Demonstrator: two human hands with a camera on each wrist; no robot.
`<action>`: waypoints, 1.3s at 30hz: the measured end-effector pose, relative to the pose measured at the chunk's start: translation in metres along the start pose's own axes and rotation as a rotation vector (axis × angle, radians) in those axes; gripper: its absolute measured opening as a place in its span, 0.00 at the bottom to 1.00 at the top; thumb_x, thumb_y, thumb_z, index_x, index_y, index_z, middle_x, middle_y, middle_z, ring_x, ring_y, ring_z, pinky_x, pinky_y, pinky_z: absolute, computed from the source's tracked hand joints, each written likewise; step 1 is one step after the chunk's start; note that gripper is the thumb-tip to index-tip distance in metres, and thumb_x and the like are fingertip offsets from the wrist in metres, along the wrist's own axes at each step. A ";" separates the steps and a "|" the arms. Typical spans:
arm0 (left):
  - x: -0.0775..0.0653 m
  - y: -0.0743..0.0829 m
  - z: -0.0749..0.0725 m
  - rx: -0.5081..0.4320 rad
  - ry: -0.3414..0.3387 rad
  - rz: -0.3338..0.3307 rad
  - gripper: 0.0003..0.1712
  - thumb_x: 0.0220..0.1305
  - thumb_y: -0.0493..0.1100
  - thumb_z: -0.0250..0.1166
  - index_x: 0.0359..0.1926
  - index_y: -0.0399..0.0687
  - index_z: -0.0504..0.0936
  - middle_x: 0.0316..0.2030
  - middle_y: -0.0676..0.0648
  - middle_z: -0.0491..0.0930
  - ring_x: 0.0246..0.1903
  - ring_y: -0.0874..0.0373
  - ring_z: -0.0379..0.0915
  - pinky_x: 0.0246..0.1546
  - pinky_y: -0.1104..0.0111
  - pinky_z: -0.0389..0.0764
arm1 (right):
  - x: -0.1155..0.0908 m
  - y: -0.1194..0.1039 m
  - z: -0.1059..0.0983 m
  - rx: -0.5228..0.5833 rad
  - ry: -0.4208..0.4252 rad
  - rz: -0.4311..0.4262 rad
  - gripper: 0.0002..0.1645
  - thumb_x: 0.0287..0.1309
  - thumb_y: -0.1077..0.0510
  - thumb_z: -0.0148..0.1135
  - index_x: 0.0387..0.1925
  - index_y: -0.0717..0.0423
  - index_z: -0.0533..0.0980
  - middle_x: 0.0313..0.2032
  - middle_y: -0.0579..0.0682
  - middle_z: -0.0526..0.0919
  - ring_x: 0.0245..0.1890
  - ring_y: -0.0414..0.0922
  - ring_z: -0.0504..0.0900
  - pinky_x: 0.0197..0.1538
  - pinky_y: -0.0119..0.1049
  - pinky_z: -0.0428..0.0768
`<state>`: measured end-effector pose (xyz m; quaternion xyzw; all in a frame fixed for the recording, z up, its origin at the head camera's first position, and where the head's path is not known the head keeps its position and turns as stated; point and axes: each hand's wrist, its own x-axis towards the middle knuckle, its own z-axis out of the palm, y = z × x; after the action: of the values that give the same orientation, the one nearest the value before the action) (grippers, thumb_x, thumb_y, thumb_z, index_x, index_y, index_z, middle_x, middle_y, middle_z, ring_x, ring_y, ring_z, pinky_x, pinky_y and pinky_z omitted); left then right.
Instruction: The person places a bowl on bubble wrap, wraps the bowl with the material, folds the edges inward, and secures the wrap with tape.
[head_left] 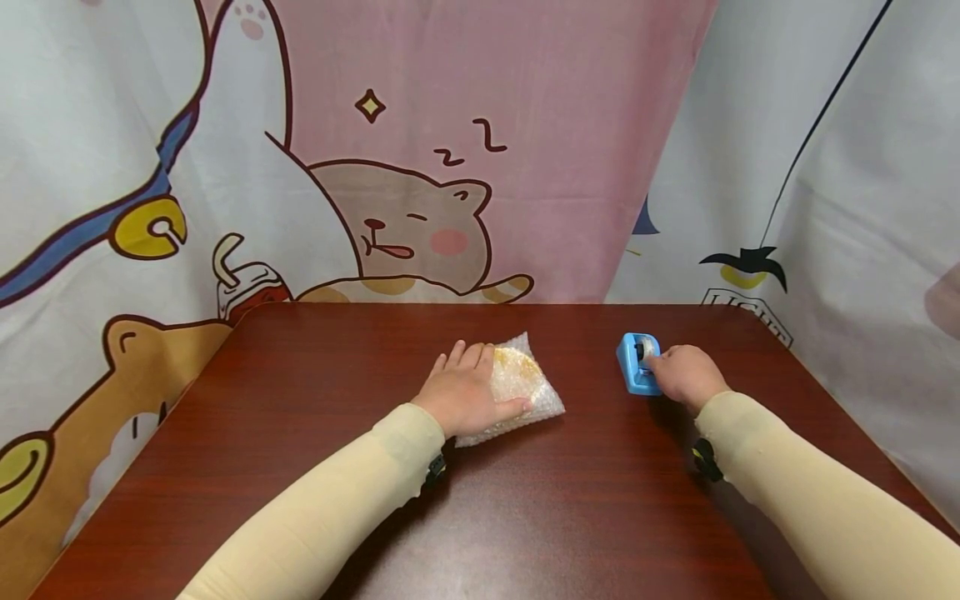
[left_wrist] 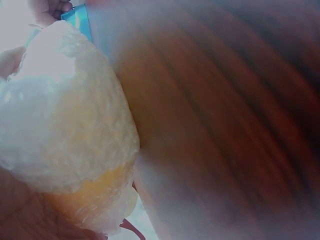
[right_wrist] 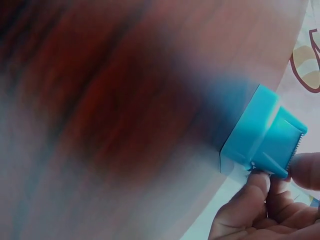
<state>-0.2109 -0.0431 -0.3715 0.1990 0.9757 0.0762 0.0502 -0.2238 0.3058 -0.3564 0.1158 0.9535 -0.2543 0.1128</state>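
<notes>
My left hand (head_left: pixel 463 395) rests palm down on a bubble-wrapped package (head_left: pixel 536 392), its fingers straight and the thumb spread across the near part. Yellow or orange shows through the clear wrap (left_wrist: pixel 75 125) in the left wrist view; what lies inside cannot be made out. At the right, my right hand (head_left: pixel 688 375) holds a blue tape dispenser (head_left: pixel 639 385) by its side, fingers curled. The right wrist view shows the dispenser's toothed cutting edge (right_wrist: pixel 295 152) with a fingertip against it. Whether a strip of tape is pinched there cannot be told.
Both things lie on a dark reddish-brown wooden table (head_left: pixel 540 517), toward its far edge. Behind and beside it hangs a curtain (head_left: pixel 570 150) with cartoon animals. Black straps with small devices sit on both wrists.
</notes>
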 end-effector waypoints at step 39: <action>-0.001 0.000 -0.001 -0.004 -0.002 -0.001 0.68 0.63 0.88 0.46 0.85 0.43 0.47 0.84 0.43 0.52 0.84 0.39 0.42 0.82 0.44 0.49 | -0.001 -0.003 0.001 0.115 -0.018 0.052 0.40 0.81 0.45 0.43 0.71 0.79 0.62 0.60 0.75 0.71 0.52 0.63 0.72 0.50 0.50 0.83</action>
<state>-0.2099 -0.0432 -0.3700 0.1985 0.9757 0.0777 0.0517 -0.2238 0.3025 -0.3558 0.1447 0.9328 -0.3069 0.1213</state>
